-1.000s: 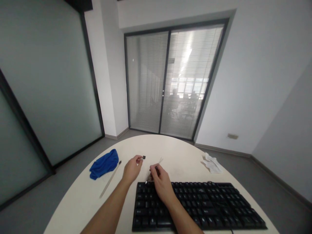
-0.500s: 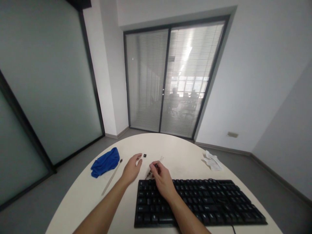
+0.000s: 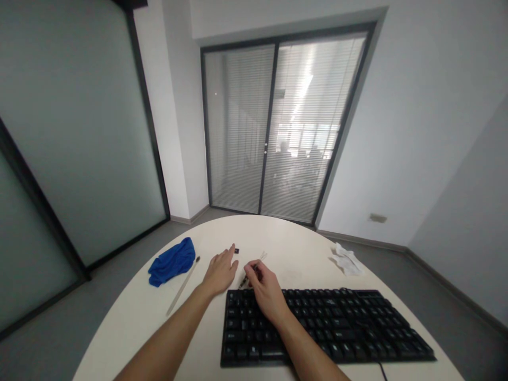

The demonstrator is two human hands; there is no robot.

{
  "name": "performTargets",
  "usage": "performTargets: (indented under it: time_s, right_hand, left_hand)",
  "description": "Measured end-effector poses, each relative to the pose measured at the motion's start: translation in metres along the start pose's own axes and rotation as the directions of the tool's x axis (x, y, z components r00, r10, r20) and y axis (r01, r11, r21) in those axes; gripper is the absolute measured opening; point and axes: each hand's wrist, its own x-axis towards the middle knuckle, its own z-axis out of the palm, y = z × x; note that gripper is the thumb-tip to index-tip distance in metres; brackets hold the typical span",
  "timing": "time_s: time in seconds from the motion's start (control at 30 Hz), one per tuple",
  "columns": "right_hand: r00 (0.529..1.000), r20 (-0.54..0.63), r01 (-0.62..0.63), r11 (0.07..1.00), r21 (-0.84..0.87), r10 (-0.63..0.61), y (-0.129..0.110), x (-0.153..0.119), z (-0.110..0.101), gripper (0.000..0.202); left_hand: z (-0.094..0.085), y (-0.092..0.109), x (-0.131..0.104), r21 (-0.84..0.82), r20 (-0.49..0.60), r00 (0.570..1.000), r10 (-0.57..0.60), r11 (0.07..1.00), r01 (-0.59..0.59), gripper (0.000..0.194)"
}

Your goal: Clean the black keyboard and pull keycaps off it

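- Head view: the keycap [image 3: 237, 251], as the small black piece seems to be, lies on the bench [image 3: 293, 233] toward its far edge, beyond the keyboard's far left corner.
- The left hand [image 3: 219, 272] has its grip apart, thumb clear of the fingers, forefinger at the keycap's left side; whether it touches, I cannot tell.
- The right hand [image 3: 265, 288] has its grip clamped on a thin tool [image 3: 243, 282], wire tips outward, past the keyboard [image 3: 361, 323] along the bench's near edge.
- Cloth [image 3: 171, 263] and brush [image 3: 182, 288] lie toward the bench's left edge, tissue [image 3: 348, 262] by its right.
- Step in hand, I judge: positioning the loose keycap.
- Lifting it next would call for thumb and forefinger on opposite sides.
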Motion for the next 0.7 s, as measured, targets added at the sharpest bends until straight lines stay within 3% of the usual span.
performTargets:
  time_s: [0.17,0.33,0.5,0.7]
  right_hand:
    - [1.000,0.003,-0.010,1.000,-0.015,0.010,-0.003,-0.001,-0.001,0.035]
    - [1.000,0.013,-0.004,1.000,-0.011,0.004,-0.005,-0.003,-0.003,0.033]
    - [1.000,0.021,-0.008,1.000,-0.003,0.008,-0.007,-0.003,-0.006,0.033]
    - [0.999,0.028,-0.016,1.000,-0.013,0.017,-0.007,-0.003,-0.007,0.033]
  left_hand:
    - [-0.003,0.007,0.013,0.097,-0.057,0.998,0.009,0.995,-0.003,0.059]
    - [-0.003,0.016,0.020,0.150,-0.132,0.991,-0.015,0.988,0.035,0.045]
    - [-0.004,0.020,0.020,0.143,-0.141,0.990,-0.014,0.989,0.034,0.028]
    - [-0.005,0.020,0.023,0.131,-0.137,0.990,-0.028,0.990,0.046,0.028]
